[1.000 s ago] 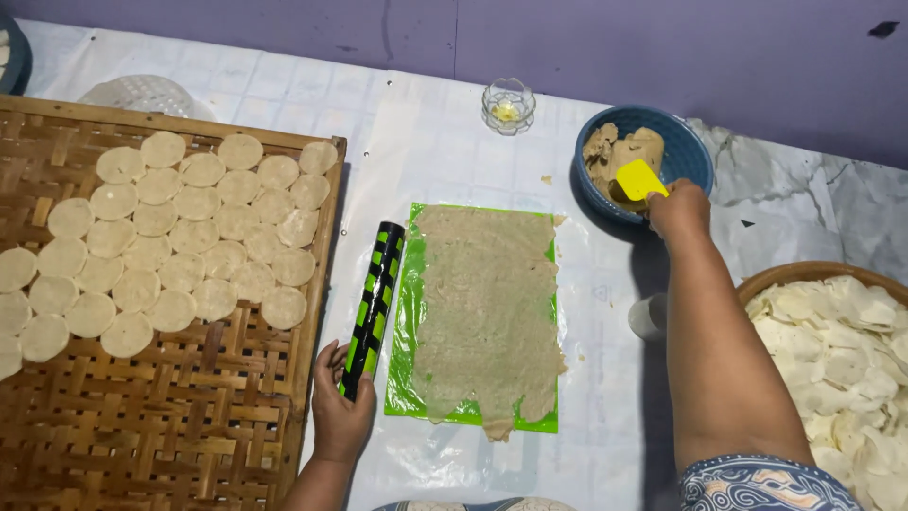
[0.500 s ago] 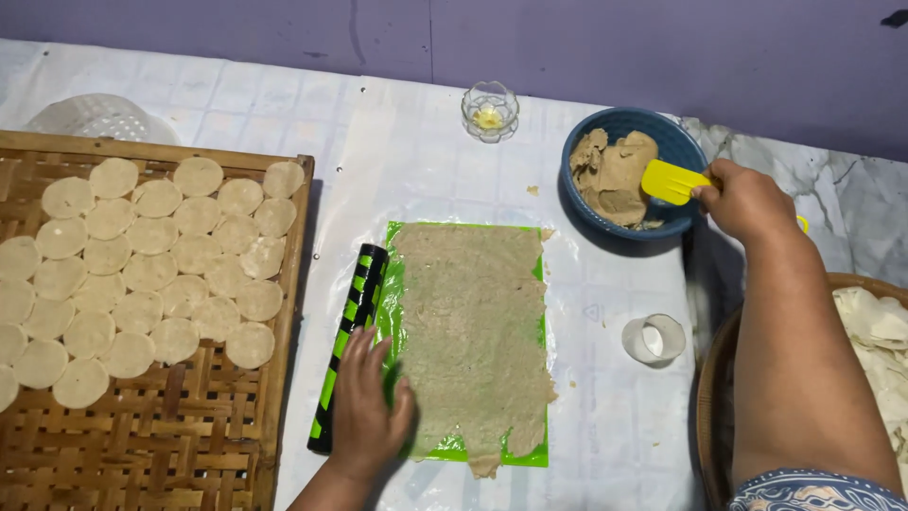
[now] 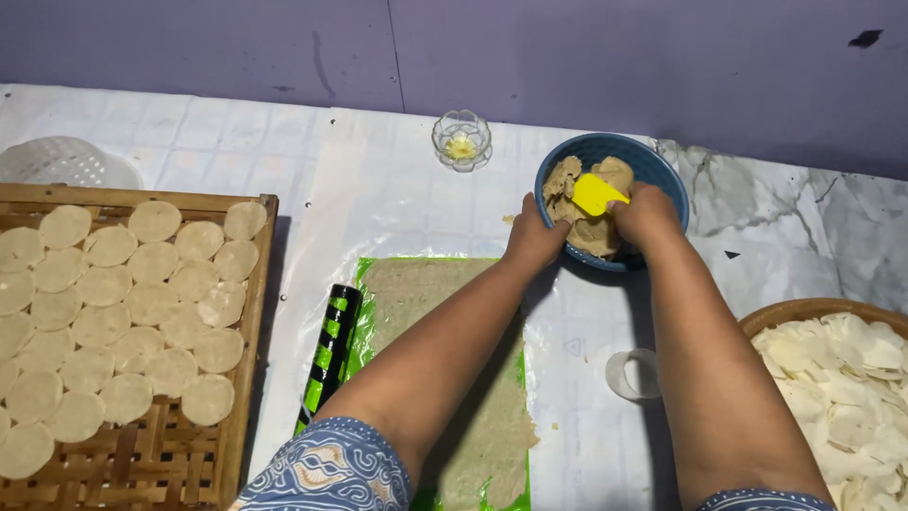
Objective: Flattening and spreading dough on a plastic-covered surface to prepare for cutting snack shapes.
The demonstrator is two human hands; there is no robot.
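Blue bowl (image 3: 662, 175) of dough (image 3: 577, 203) sat at the far right. Right hand (image 3: 646, 213) fingers clamped the yellow spatula (image 3: 596, 194). Left hand (image 3: 532, 237) had left the rolling pin (image 3: 328, 355); its fingers now gripped the bowl rim.

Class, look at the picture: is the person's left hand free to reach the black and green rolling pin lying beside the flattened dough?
Probably yes. The left hand only rests on the rim of the blue bowl; the rolling pin lies uncovered just left of that forearm, with nothing on it.
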